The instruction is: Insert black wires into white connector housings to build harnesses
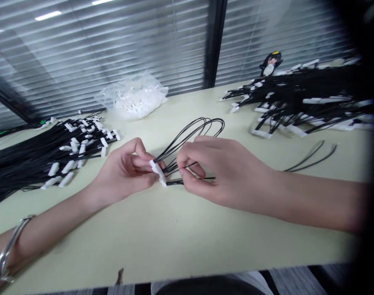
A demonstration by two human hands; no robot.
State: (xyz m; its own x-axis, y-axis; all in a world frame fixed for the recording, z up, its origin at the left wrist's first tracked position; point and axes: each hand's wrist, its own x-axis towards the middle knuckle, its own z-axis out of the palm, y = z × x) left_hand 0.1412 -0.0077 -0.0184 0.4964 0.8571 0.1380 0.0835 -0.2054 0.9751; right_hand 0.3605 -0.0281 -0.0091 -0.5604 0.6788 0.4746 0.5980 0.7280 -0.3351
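In front of the plastic bag (139,101), pinched with left fingers (146,180) the seemingly light, stiff white connector (158,172), best held by its body, and with right fingers (191,180) a probably springy black wire (191,164).

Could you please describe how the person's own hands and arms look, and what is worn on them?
The left hand and right hand are both bare: no glove or ring shows. The left arm wears a shiny silver bangle, which seems made of thin bands. The right arm shows no ornament, though its far end is lost in darkness. No sleeve is visible.
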